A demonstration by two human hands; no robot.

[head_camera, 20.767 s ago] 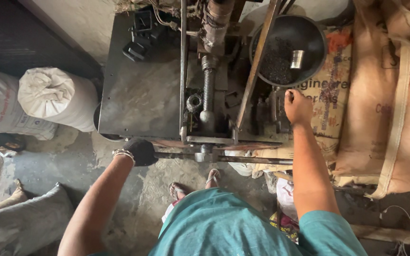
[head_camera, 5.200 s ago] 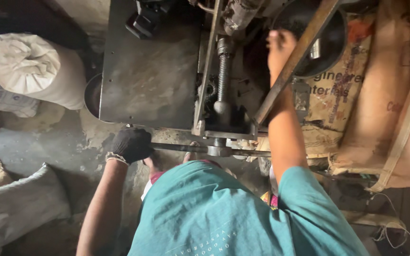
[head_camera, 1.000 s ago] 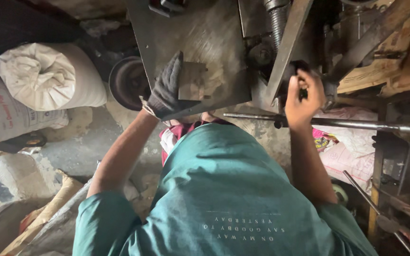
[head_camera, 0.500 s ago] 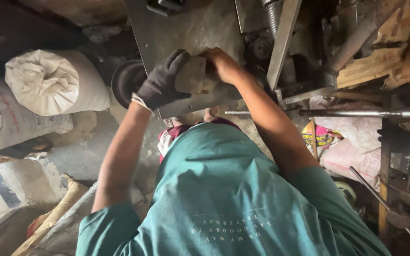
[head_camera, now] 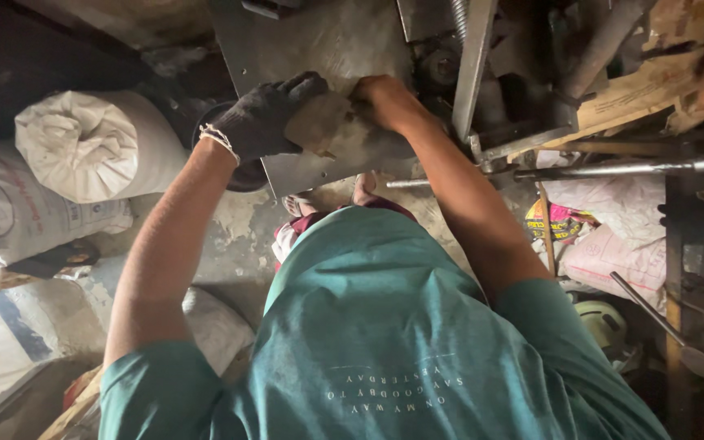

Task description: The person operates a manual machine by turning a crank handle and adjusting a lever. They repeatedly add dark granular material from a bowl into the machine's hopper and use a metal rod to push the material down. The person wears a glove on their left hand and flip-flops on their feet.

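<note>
- I am watching the left hand point(head_camera: 264, 122), in a dark knit glove, lying at about 11 o'clock from the teal shirt point(head_camera: 385, 326); its fingers are curling over the near-left edge of a small flat brownish piece point(head_camera: 319, 122) and clamping on it.
- The bare right hand point(head_camera: 380, 99) is sitting just at 3 o'clock of that piece, fingers bent down together onto its far edge; I am taking it as gripping, though the fingertips are hiding behind the knuckles and I cannot tell for sure.
- The piece is lying between both hands, resting on the grey metal plate point(head_camera: 327, 37) of the machine, near the plate's 6 o'clock edge.
- A slanted steel bar point(head_camera: 473, 57) is rising at 2 o'clock from the right hand, apart from it.
- A long horizontal rod point(head_camera: 613, 169) is running off toward 3 o'clock, below the right forearm's line.
- A tied white sack point(head_camera: 91, 147) is standing at 9 o'clock of the gloved hand, well apart.
- A dark round rim point(head_camera: 242, 175) is showing just under the left wrist, at its 6 o'clock.
- Sandalled feet point(head_camera: 327, 195) are showing on the floor below the plate's edge.
</note>
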